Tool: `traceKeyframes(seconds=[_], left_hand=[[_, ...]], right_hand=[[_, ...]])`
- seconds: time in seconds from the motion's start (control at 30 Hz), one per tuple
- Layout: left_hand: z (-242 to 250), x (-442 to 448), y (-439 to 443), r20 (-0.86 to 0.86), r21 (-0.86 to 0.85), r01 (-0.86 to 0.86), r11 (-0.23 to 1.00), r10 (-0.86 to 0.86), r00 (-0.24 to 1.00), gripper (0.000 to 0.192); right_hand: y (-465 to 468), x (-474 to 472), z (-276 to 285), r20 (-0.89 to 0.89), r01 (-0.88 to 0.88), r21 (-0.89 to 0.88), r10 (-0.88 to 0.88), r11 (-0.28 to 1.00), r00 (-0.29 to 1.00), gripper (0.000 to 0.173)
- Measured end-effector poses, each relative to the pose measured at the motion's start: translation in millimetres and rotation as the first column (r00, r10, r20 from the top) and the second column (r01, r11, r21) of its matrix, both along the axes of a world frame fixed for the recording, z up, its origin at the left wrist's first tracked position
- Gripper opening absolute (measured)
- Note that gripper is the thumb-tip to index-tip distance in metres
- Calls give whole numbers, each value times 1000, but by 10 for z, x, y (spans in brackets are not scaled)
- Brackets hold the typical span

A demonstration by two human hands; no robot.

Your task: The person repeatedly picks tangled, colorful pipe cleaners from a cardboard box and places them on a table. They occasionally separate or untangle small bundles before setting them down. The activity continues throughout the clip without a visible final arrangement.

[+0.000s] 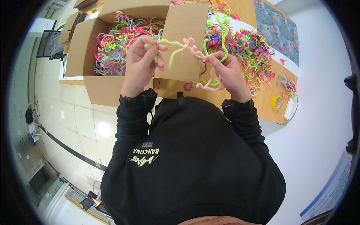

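My left hand (144, 60) pinches a pale yellow-green pipe cleaner (171, 43) between thumb and fingertips. That one meets a twisted pink pipe cleaner (197, 53) in mid-air, over a flap of the cardboard box. My right hand (226, 70) grips the pink one between thumb and forefinger. A bright green pipe cleaner (224, 35) rises in a bend beside the right fingers, and a pink length (211, 87) hangs below them. Whether these last two are joined to the held piece, I cannot tell.
An open cardboard box (81, 50) full of coloured pipe cleaners stands at the left. More lie in a heap (253, 56) on the wooden table (264, 107). Yellow tape (277, 102) lies near the right edge, below a floral blue sheet (278, 33). A purple piece (188, 86) lies near the front edge.
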State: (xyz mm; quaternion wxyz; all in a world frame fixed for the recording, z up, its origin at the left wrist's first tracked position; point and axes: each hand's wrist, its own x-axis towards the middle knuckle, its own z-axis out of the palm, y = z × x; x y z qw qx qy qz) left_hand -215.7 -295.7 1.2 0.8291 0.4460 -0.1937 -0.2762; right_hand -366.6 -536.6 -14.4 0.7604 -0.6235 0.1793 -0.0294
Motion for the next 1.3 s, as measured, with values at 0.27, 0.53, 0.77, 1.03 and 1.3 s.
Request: traceKeyframes(seconds=[0.27,0.53,0.77,1.03,1.3], left_hand=[[-85,350,257,459,518,-282,807,16,888,23],[63,322,405,407,554,-41,832,-228,885,26],[240,80,-51,537,717,45,695,-593,600,22],[257,75,-163,657,425,-22,905,-292,695,27],[188,-42,-93,735,362,-52,931,-251,629,26]], right_hand=[[-207,-104,92,64,-57,-84,63,995,996,17],[-247,-113,151,86,-63,-85,71,994,994,17],[-103,-9,145,2,-96,-188,98,977,995,19],[-55,-43,177,172,-64,-148,90,987,981,28],[-115,-64,233,210,171,353,-256,920,944,22]])
